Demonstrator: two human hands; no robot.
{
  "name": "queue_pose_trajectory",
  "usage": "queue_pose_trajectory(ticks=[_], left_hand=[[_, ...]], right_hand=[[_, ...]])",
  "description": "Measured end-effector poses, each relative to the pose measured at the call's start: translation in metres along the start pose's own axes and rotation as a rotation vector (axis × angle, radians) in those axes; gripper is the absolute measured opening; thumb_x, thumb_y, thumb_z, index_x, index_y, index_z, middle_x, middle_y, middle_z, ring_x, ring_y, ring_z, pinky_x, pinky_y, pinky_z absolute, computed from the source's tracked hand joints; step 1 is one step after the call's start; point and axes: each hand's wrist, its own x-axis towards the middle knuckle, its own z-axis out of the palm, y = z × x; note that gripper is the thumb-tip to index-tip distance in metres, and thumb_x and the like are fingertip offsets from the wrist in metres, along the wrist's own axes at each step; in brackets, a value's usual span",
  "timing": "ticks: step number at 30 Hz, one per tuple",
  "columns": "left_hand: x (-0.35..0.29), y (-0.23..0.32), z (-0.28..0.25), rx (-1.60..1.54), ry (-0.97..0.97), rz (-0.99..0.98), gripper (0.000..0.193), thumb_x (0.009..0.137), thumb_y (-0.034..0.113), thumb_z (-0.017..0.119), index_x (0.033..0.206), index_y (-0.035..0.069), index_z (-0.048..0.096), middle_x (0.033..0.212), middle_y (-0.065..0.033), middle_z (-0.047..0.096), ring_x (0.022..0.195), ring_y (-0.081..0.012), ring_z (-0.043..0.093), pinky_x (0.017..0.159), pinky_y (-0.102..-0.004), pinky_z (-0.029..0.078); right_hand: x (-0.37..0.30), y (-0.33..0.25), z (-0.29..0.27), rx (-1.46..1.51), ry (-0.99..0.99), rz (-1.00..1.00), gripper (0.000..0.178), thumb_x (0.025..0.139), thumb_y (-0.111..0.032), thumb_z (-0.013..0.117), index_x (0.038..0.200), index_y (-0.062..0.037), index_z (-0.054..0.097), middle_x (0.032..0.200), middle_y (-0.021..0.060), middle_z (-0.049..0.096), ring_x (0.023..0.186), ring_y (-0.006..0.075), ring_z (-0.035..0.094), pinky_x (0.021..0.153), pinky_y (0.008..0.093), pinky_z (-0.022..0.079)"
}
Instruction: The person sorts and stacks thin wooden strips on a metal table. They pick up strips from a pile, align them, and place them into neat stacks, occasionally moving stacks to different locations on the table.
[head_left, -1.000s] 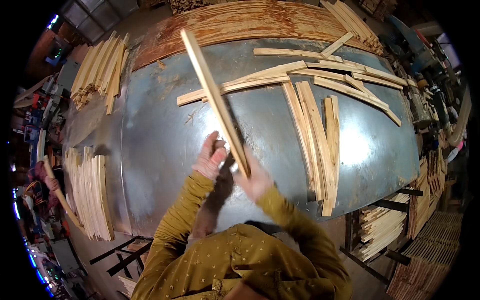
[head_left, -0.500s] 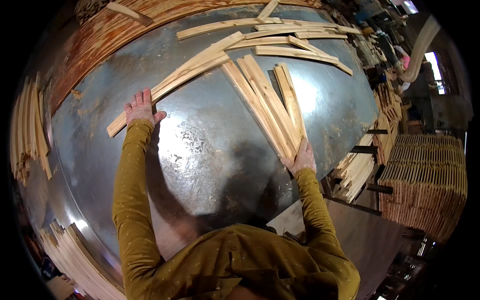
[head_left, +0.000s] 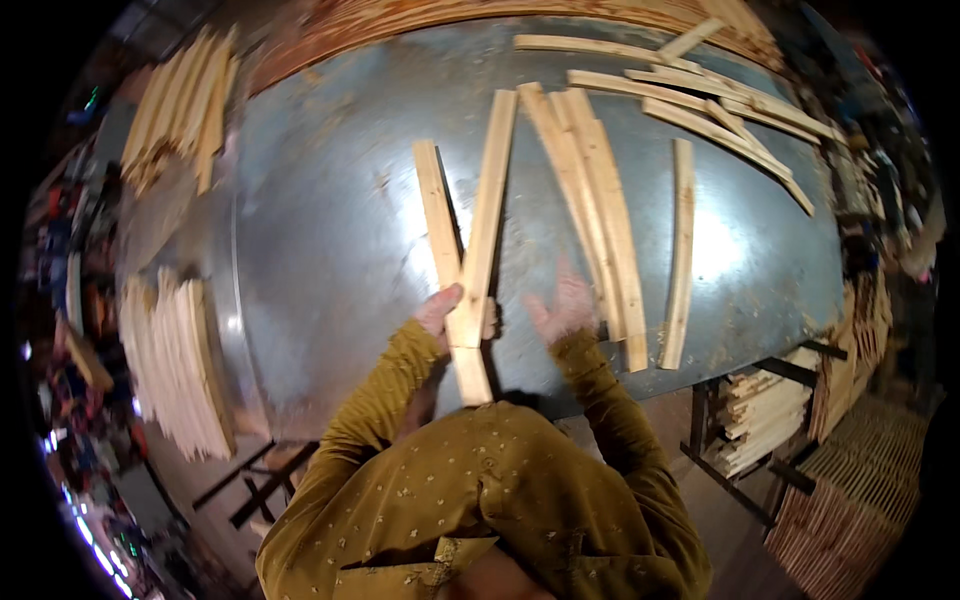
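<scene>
My left hand (head_left: 437,308) is closed round the near ends of two pale wooden strips, its thumb on top and fingertips showing past their right edge. One strip (head_left: 433,200) leans to the left; the other strip (head_left: 491,180) overlaps it and slants away to the right. My right hand (head_left: 563,303), slightly blurred, is open with thumb and fingers apart and nothing in it. Just right of it lies a group of long wooden strips (head_left: 603,215), side by side. Farther right, a single strip (head_left: 680,250) lies apart on the metal tabletop (head_left: 330,270).
At the far right, several loose strips (head_left: 715,115) cross each other. Stacked strips stand at the left, one far stack (head_left: 180,105) and one near stack (head_left: 170,365). More strips (head_left: 765,415) rest on a dark metal rack at the right, beside a large slatted pile (head_left: 850,490).
My left hand has come in from the left and now holds two strips near my body. The right hand has let go of its strips, which lie spread on the table. The view has turned left.
</scene>
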Motion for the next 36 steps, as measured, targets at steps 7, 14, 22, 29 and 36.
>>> queue_pose_trajectory(ticks=[7, 14, 22, 29, 36], left_hand=[[-0.015, -0.056, -0.04, 0.151, 0.416, 0.153, 0.039, 0.092, 0.04, 0.067, 0.112, 0.008, 0.06, 0.089, -0.0121, 0.067, 0.076, -0.0262, 0.067, 0.057, -0.0403, 0.059], [0.005, -0.029, -0.018, 0.043, 0.435, 0.183, 0.033, 0.093, 0.028, 0.066, 0.112, 0.001, 0.059, 0.086, -0.0141, 0.065, 0.07, -0.0317, 0.063, 0.068, -0.0442, 0.057], [0.006, -0.026, -0.02, -0.031, 0.087, 0.213, 0.045, 0.084, 0.021, 0.074, 0.118, -0.003, 0.057, 0.087, -0.0208, 0.068, 0.068, -0.0347, 0.068, 0.066, -0.0464, 0.061], [-0.025, 0.007, -0.03, 0.038, 0.253, 0.207, 0.04, 0.081, 0.008, 0.069, 0.118, -0.005, 0.058, 0.1, -0.0224, 0.067, 0.086, -0.0364, 0.068, 0.077, -0.0494, 0.061], [-0.032, 0.014, -0.055, 0.063, 0.412, 0.302, 0.034, 0.081, -0.002, 0.062, 0.114, -0.006, 0.059, 0.097, -0.019, 0.067, 0.091, -0.0336, 0.067, 0.089, -0.0462, 0.057]], right_hand=[[0.012, -0.062, 0.038, 0.523, -0.436, 0.411, 0.06, 0.092, -0.036, 0.063, 0.135, 0.0028, 0.046, 0.12, 0.0178, 0.063, 0.1, 0.0249, 0.064, 0.086, 0.034, 0.051], [-0.039, -0.064, 0.016, -0.262, -0.501, -0.069, 0.057, 0.093, -0.039, 0.063, 0.133, -0.0018, 0.046, 0.12, 0.0195, 0.055, 0.117, 0.0252, 0.052, 0.098, 0.036, 0.048], [-0.002, 0.051, -0.065, -0.581, -0.183, 0.593, 0.104, 0.08, -0.042, 0.073, 0.155, -0.0094, 0.009, 0.152, 0.0281, 0.029, 0.141, 0.0376, 0.033, 0.115, 0.0455, 0.033], [-0.002, 0.035, -0.053, -0.373, -0.146, 0.495, 0.095, 0.077, -0.022, 0.074, 0.151, -0.0032, 0.018, 0.143, 0.0262, 0.044, 0.132, 0.0374, 0.046, 0.108, 0.0399, 0.04], [-0.037, -0.011, -0.009, 0.986, -0.187, 0.266, 0.097, 0.067, 0.007, 0.075, 0.15, -0.004, 0.028, 0.147, 0.0201, 0.041, 0.118, 0.0316, 0.056, 0.103, 0.0391, 0.048]])
